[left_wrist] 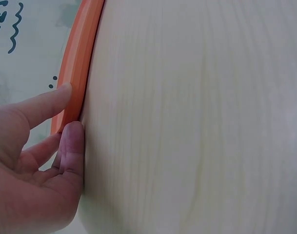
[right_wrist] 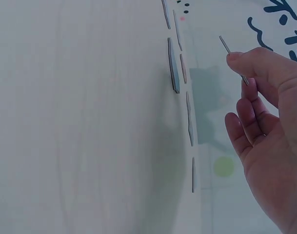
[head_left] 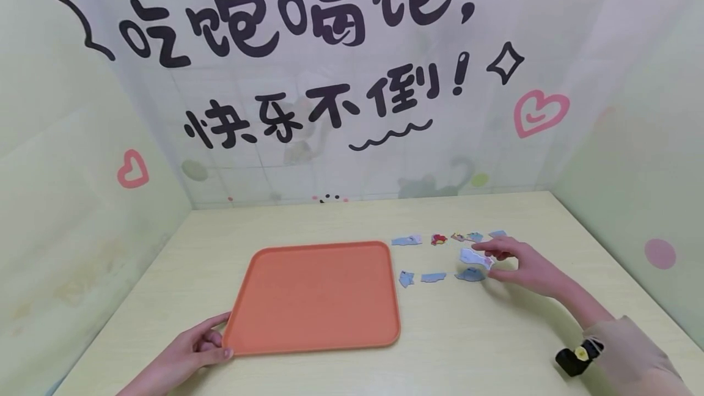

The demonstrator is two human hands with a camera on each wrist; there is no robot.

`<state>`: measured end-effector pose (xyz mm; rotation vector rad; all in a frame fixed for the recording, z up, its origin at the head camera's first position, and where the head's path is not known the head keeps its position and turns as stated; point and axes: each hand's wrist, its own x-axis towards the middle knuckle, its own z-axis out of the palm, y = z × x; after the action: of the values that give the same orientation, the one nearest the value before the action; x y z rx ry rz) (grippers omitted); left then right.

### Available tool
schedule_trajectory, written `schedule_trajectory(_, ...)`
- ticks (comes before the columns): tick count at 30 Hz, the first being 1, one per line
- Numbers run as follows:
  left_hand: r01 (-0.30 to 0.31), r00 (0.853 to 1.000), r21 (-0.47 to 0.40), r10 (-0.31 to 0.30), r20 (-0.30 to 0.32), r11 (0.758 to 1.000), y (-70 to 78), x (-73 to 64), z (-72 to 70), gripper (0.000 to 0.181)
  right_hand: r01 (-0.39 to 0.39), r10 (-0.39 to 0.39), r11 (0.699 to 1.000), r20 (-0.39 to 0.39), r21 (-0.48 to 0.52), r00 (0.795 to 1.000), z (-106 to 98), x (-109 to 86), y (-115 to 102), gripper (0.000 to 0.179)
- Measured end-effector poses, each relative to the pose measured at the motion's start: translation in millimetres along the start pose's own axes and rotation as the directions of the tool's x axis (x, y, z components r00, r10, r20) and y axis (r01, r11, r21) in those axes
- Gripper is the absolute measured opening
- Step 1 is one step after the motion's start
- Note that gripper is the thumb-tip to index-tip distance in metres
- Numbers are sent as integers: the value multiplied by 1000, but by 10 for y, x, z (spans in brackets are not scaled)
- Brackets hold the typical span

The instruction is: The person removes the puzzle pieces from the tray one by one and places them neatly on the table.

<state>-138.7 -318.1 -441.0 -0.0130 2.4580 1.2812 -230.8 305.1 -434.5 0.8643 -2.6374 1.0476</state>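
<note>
An orange tray (head_left: 313, 298) lies on the table, and my left hand (head_left: 192, 347) holds its near left corner. In the left wrist view that hand (left_wrist: 41, 151) has thumb and fingers about the tray's edge (left_wrist: 75, 73). My right hand (head_left: 528, 267) pinches a pale blue puzzle piece (head_left: 473, 257) between thumb and fingers, right of the tray. The right wrist view shows the hand (right_wrist: 265, 107) with the piece (right_wrist: 225, 44) edge-on, raised off the table. Below it lie a blue piece (head_left: 470, 274), a flat strip-like piece (head_left: 434, 277) and a small piece (head_left: 406, 278).
Behind these is a row of several pieces, among them a blue one (head_left: 407, 241) and a red one (head_left: 439, 239). A printed cloth (head_left: 352, 170) stands behind the wooden table (head_left: 440, 347). A black wrist strap (head_left: 577, 358) is on the right arm.
</note>
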Motion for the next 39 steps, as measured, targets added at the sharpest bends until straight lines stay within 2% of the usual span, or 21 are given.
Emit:
schedule_trajectory(5, 2, 1000, 6, -2, -1, 1000, 9, 0, 1, 83, 8, -8, 1000, -9, 2, 1000, -65, -81, 45, 44)
schedule_trajectory(12, 4, 1000, 15, -4, -3, 1000, 14, -3, -3, 83, -44, 44, 999, 0, 17, 999, -123, -180, 149, 44)
schedule_trajectory(21, -6, 1000, -11, 7, 15, 1000, -3, -8, -12, 83, -67, 67, 997, 30, 25, 997, -180, -266, 279, 44)
schedule_trajectory(29, 22, 1000, 23, -22, -7, 999, -1, 10, -6, 83, -135, 133, 991, 84, 19, 988, -274, -315, 371, 44)
schedule_trajectory(39, 4, 1000, 2, -4, 8, 1000, -1, 0, -8, 83, -94, 89, 995, 110, 39, 990, -328, -330, 530, 37)
